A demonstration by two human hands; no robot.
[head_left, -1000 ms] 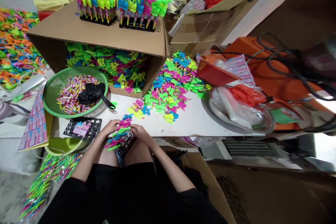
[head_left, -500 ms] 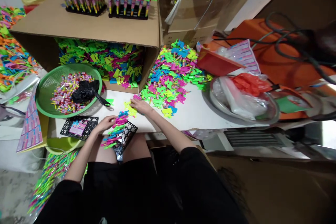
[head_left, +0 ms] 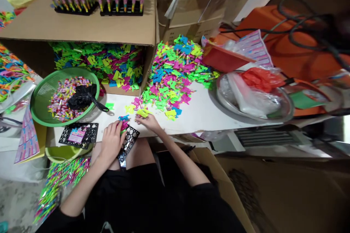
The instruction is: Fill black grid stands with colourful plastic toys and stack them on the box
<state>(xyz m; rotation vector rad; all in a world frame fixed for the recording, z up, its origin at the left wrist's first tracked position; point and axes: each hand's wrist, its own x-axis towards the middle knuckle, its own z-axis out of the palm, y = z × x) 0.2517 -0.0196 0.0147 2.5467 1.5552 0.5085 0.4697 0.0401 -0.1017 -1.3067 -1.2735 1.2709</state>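
My left hand (head_left: 111, 140) is curled over a row of pink, green and blue plastic toys (head_left: 124, 123), covering most of them. These toys sit in a black rack with round holes (head_left: 129, 140), tilted over my lap at the table edge. Between the fingers of my right hand (head_left: 151, 123) is a yellow flat plastic toy (head_left: 142, 113), just right of the rack. Near it on the white tabletop lie a loose yellow piece (head_left: 129, 109) and a pink piece (head_left: 137, 102). A large heap of similar coloured toys (head_left: 169, 76) spreads behind my right hand.
A green colander (head_left: 41, 105) of small wrapped tubes, with a black bag inside, stands left. Behind it a cardboard box (head_left: 109, 29) holds more toys and carries filled racks. Another black rack (head_left: 93, 131) lies left. At right sits a metal basin (head_left: 284, 111) of plastic bags.
My left hand has moved from beside the row of toys to over it. My right hand has drawn back toward the table edge with a yellow toy. The camera view has shifted.
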